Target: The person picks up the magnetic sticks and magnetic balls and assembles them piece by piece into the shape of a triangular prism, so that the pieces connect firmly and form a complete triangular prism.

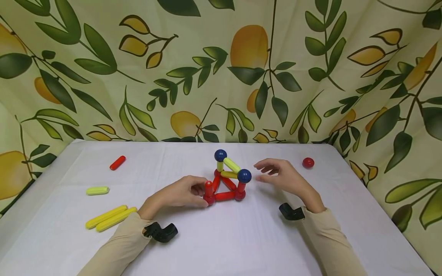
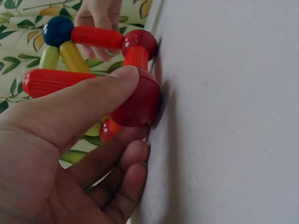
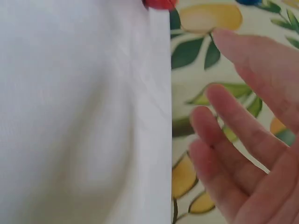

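A frame of magnetic rods and balls stands on the white table. Its base is a triangle of red rods (image 1: 225,196) with red balls at the corners. Two blue balls (image 1: 244,176) sit on top, joined by a light green rod (image 1: 231,165), and a yellow rod (image 1: 229,174) runs below it. My left hand (image 1: 183,191) pinches the red ball (image 2: 138,105) at the left corner, thumb on its near side. From that ball rises a red rod (image 1: 208,188), its upper end bare. My right hand (image 1: 284,175) hovers right of the frame, fingers loosely bent, holding nothing.
To the left lie a short red rod (image 1: 117,163), a light green rod (image 1: 97,190) and two long yellow rods (image 1: 106,217), close to my left sleeve. A loose red ball (image 1: 308,163) rests at the back right. A patterned curtain (image 1: 207,76) hangs behind the table.
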